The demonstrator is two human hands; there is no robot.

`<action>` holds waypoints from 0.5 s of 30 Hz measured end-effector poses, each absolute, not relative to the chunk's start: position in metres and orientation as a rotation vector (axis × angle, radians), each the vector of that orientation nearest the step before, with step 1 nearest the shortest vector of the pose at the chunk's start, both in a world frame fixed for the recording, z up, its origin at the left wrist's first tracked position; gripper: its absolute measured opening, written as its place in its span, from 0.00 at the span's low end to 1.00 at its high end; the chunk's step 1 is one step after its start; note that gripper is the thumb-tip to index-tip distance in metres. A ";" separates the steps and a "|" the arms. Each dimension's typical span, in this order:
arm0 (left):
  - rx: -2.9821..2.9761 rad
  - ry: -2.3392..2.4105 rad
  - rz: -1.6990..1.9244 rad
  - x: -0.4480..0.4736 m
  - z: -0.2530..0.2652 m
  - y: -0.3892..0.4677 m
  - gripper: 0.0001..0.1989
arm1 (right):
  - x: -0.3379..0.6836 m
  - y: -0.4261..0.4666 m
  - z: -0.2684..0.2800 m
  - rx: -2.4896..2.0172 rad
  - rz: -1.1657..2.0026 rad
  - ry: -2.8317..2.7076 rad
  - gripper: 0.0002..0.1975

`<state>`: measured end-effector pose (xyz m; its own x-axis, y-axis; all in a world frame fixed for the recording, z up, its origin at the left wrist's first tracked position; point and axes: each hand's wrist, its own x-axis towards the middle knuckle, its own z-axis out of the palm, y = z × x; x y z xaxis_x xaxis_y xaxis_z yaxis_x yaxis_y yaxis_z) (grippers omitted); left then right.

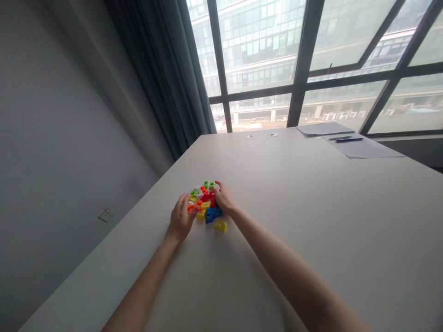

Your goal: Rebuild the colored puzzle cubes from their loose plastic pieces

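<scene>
A small heap of plastic toy building blocks lies on the white table (277, 193). Red blocks (206, 197) sit near its middle, green blocks (212, 185) at the far side and blue blocks (213, 213) at the near side. One yellow block (220, 226) lies just in front of the heap. My left hand (180, 219) curves around the heap's left edge, thumb apart from the fingers. On the opposite side, my right hand (224, 199) rests against the right edge, partly hiding some blocks. Both hands look open, with no block plainly gripped.
Paper sheets (367, 150) with dark pens (349, 139) on them lie at the far right of the table. Two round white discs (273, 134) are near the far edge. Beyond stand a large window and a dark curtain (166, 69); a grey wall (62, 161) runs along the left.
</scene>
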<state>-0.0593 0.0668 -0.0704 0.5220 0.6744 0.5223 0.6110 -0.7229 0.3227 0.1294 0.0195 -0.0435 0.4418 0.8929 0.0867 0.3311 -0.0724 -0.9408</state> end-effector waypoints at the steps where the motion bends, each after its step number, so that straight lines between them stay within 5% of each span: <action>1: 2.747 1.065 0.919 -0.057 -0.066 0.056 0.33 | 0.140 0.017 -0.044 -1.606 0.693 -1.055 0.21; 7: 3.116 0.523 0.323 -0.021 -0.047 -0.006 0.25 | 0.215 -0.037 -0.043 -1.473 0.839 -0.943 0.20; 15: 3.190 0.611 0.224 -0.009 -0.047 0.029 0.22 | 0.290 -0.174 -0.040 -1.531 0.791 -1.054 0.25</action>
